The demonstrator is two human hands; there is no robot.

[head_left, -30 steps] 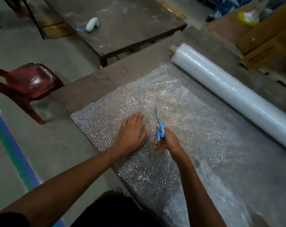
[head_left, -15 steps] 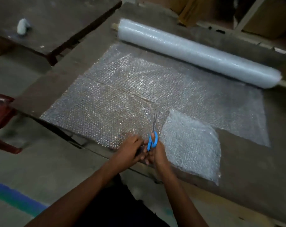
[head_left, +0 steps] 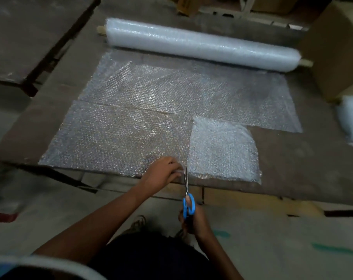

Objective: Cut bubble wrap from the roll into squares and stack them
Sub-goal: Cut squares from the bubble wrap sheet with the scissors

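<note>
While the left hand [head_left: 165, 172] pinches the bubble wrap [head_left: 119, 136] beside the blades, the right hand [head_left: 193, 221] grips scissors [head_left: 187, 196]; loose film could snag, nicking fingers.

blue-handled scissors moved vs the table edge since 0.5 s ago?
Yes. The blue-handled scissors pulled back toward the person: the handles now hang off the table's near edge, with the blade tips at the bubble wrap sheet's edge.

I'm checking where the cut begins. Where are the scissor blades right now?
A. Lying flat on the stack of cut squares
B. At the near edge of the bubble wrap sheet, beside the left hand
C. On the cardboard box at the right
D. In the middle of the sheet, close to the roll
B: the right hand holds the blue-handled scissors with blades at the near edge of the bubble wrap sheet, where the left hand grips it.
</note>
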